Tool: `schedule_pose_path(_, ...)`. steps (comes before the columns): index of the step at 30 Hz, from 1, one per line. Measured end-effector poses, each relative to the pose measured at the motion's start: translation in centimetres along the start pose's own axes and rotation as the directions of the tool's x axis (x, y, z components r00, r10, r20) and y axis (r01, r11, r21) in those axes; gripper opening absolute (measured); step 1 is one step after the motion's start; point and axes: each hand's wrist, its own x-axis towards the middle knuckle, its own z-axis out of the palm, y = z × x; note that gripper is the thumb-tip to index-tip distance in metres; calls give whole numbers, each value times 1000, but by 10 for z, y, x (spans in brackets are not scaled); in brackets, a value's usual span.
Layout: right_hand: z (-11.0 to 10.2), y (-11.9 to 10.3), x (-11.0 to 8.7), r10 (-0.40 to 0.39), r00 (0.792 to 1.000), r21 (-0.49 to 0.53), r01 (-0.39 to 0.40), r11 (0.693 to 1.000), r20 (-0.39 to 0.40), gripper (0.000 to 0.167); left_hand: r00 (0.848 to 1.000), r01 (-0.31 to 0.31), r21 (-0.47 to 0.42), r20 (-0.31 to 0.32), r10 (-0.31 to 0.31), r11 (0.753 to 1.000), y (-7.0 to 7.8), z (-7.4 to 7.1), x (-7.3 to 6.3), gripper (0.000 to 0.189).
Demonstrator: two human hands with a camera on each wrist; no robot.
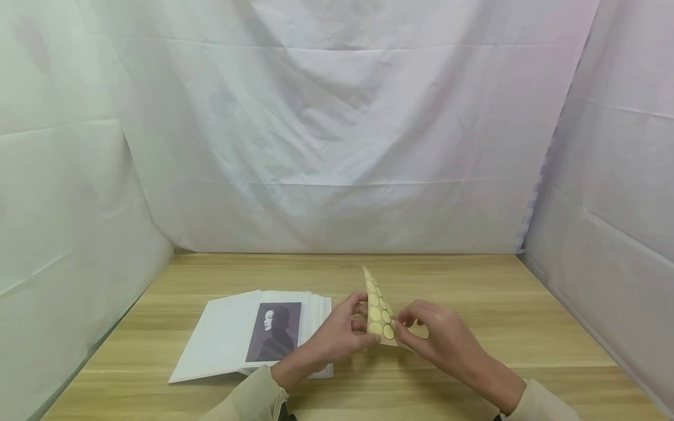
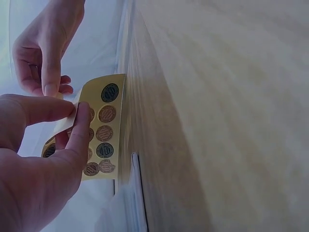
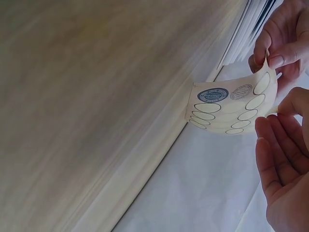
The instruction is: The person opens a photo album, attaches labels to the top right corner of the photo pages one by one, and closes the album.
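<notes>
Your right hand (image 1: 439, 330) is nearly closed, thumb and finger pinching a small pale bit at the 3 o'clock edge of the sticker sheet (image 1: 375, 313); you cannot tell whether it is sticker or backing. The sheet lies just off those fingertips towards 10 o'clock, bowed, its long axis running away towards 11, and your left hand (image 1: 337, 330) grips it from about 8 o'clock, so neither hand is clearly nearer. Beyond your left hand, towards 9 o'clock, sits an open album (image 1: 229, 333).
</notes>
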Motion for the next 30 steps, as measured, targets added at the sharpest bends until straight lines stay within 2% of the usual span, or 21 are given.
schedule_pose_path(7, 0, 1, 0, -5, 1000, -16, 5, 1000, 2, 28, 999, 33, 149, -40, -28, 988, 0, -1, -2, 78)
schedule_pose_path(14, 1, 1, -1, -11, 1000, -24, 11, 1000, 7, 29, 997, 44, 368, -80, -15, 929, 1, 1, -5, 82)
schedule_pose_path(22, 1, 0, -2, -4, 1000, -36, 4, 999, 7, 29, 998, 28, 425, -65, -1, 905, 0, 1, -7, 62)
schedule_pose_path(24, 1, 0, -2, -7, 1000, -34, 7, 999, 1, 29, 998, 17, 453, -65, 14, 891, 0, 1, -7, 59)
schedule_pose_path(30, 0, -1, -2, -14, 1000, -29, 14, 999, -6, 28, 994, -34, 558, -65, 85, 829, 3, 2, -8, 60)
